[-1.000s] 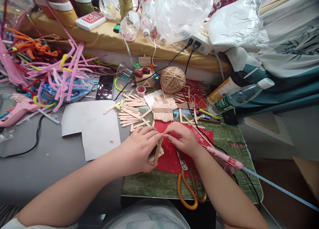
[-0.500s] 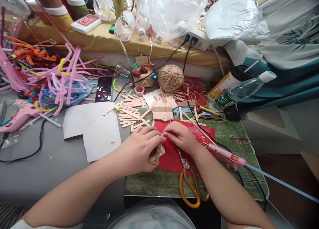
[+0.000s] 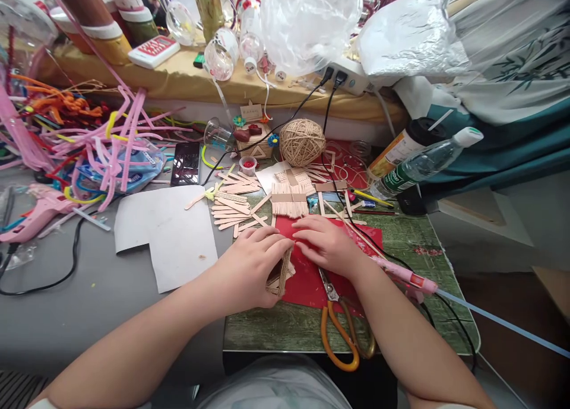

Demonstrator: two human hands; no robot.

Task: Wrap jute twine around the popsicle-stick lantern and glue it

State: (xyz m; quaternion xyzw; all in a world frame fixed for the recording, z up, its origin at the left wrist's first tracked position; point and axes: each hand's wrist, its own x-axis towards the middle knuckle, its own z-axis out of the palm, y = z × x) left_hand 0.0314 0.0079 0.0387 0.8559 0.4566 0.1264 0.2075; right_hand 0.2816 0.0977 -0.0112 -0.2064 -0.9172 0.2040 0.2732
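Note:
My left hand (image 3: 252, 266) is closed around a small craft-stick box (image 3: 282, 278) with layered, twine-coloured edges; my palm and fingers cover much of it. Just to the right, my right hand (image 3: 327, 246) hovers by the box's upper corner, its fingers apart and no object visible in them. Beneath both hands lies a red sheet (image 3: 303, 287). Scissors (image 3: 333, 323) with orange handles rest partly on it, below my right wrist. A banded bundle of craft sticks (image 3: 289, 200) sits beyond my fingertips, with a ball of twine (image 3: 303, 143) behind it.
A pink glue gun (image 3: 407, 275) lies by my right forearm, its cord trailing right. Loose craft sticks (image 3: 231, 210) and a white sheet (image 3: 171, 231) lie to the left. A water bottle (image 3: 427, 162) leans at the right. Another pink glue gun (image 3: 38, 210) is far left.
My right hand has loosened its pinch at the box's corner and moved slightly right, its fingers spreading. My left hand keeps its hold on the box. The view has shifted a little.

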